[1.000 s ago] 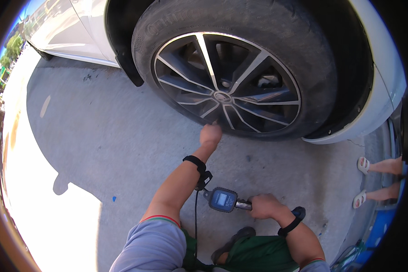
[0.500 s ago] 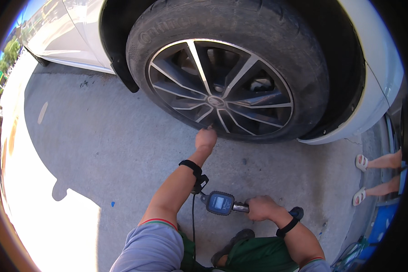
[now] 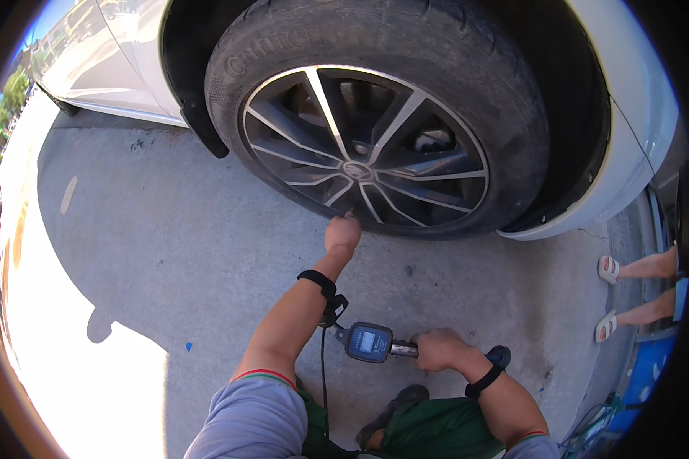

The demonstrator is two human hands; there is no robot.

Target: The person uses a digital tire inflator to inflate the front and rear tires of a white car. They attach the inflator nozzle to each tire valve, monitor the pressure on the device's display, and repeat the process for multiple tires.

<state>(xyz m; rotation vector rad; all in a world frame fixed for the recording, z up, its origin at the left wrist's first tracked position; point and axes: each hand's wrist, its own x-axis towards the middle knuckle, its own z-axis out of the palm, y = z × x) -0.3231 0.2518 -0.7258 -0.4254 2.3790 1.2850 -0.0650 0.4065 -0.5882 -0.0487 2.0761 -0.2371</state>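
Note:
My left hand (image 3: 343,234) reaches to the lower edge of a wheel rim (image 3: 314,73), its fingers closed together at the spokes. What they pinch there is too small and hidden to make out. The black tire (image 3: 505,115) surrounds the dark and silver alloy rim. Held low over the ground, a digital tire inflator gauge (image 3: 369,342) has a blue body and a small lit screen. My right hand (image 3: 441,349) is wrapped round its metal handle. Beside my left forearm, a black cable (image 3: 324,382) runs down past the gauge.
The wheel belongs to a white car (image 3: 126,57), parked on grey concrete (image 3: 168,222). At the right, another person's legs in light sandals (image 3: 606,327) stand near a blue object (image 3: 641,386) and coiled green hose (image 3: 601,421). My shoe (image 3: 406,398) is below the gauge.
The whole view has shifted very slightly, with the wheel a little farther left. Both hands keep their grips and places.

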